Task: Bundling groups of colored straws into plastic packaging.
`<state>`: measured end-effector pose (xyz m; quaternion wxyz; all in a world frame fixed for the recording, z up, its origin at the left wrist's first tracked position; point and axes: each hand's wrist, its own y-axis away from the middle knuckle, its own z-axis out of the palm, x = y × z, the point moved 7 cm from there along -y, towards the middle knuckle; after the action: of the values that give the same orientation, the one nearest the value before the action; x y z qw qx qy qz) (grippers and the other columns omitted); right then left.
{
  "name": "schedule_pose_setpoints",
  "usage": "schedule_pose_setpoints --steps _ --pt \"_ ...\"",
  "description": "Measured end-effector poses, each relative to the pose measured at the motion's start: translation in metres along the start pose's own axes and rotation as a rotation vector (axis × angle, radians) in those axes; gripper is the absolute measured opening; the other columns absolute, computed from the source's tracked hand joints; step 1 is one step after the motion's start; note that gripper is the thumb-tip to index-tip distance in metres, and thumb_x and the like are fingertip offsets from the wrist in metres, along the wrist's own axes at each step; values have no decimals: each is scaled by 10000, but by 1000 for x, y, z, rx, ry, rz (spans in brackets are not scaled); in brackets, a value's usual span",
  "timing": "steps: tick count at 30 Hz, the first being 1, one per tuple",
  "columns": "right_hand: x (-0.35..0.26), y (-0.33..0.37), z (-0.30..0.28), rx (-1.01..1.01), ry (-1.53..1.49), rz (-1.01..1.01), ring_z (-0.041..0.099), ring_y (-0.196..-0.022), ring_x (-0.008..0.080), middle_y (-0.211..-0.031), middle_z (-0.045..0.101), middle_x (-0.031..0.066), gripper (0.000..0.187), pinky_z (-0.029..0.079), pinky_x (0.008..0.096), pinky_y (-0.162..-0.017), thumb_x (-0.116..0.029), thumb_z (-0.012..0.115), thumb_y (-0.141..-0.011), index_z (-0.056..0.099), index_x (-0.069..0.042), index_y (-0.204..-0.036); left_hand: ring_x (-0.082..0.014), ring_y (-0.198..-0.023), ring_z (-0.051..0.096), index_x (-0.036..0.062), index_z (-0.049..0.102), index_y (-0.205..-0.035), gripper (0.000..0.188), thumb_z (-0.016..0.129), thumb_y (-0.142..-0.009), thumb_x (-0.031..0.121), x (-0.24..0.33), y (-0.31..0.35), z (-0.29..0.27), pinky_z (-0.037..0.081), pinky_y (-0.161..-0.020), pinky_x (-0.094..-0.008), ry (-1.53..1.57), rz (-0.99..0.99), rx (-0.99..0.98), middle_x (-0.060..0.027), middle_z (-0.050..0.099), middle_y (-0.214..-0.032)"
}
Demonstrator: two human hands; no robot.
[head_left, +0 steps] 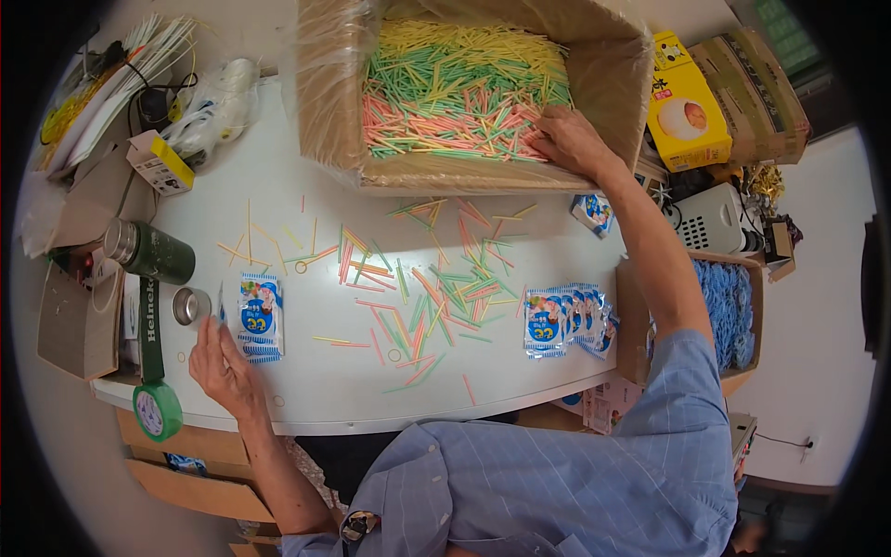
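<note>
We identify a light blue shirt (557, 483) with thin pale lines crossing in a wide check. We find its right sleeve (682, 385) loose, ending near the elbow. We list the left hand (223, 369) and right hand (568, 141) as bare. Beside the left sleeve (309, 545), we note a small, dark, roundish item (357, 526), kind unclear.

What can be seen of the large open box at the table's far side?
The large brown cardboard box is open toward the camera, with clear, wrinkled plastic film over its left side. It holds a dense heap of thin sticks: mostly yellow farthest back, green midway, pink nearest. The person's right hand reaches in at the near right, fingers among the sticks. Its underside is hidden.
</note>
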<state>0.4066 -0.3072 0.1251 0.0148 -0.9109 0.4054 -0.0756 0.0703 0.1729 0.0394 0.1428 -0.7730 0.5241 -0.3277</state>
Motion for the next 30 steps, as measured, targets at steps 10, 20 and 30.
schedule_pose_setpoints --steps 10,20,30 --pt "33 2 -10 -20 -369 344 601 -897 370 -1000 617 197 319 471 448 -812 -311 462 -1054 539 -6 -1005 -106 -880 597 -56 701 -1055 240 586 -1030 153 -16 -6 -20 486 -801 -250 755 -472 51 -50 681 -955" --pt "-56 23 -64 -126 -1346 406 693 -735 181 -820 651 85 285 579 294 -668 -317 505 -1041 549 -47 -962 -124 -985 658 -34 607 -1215 268 568 -1032 159 34 -18 -13 530 -874 -272 1589 -668 33 -92 681 -1121" --pt "-333 77 50 -1043 -2181 53 716 -717 245 -815 669 125 361 606 385 -635 -324 538 -1025 643 2 -910 -51 -777 630 -6 652 -1064 170 607 -1005 147 185 26 48 512 -665 -214 1486 -584 -831 -41 702 -916"
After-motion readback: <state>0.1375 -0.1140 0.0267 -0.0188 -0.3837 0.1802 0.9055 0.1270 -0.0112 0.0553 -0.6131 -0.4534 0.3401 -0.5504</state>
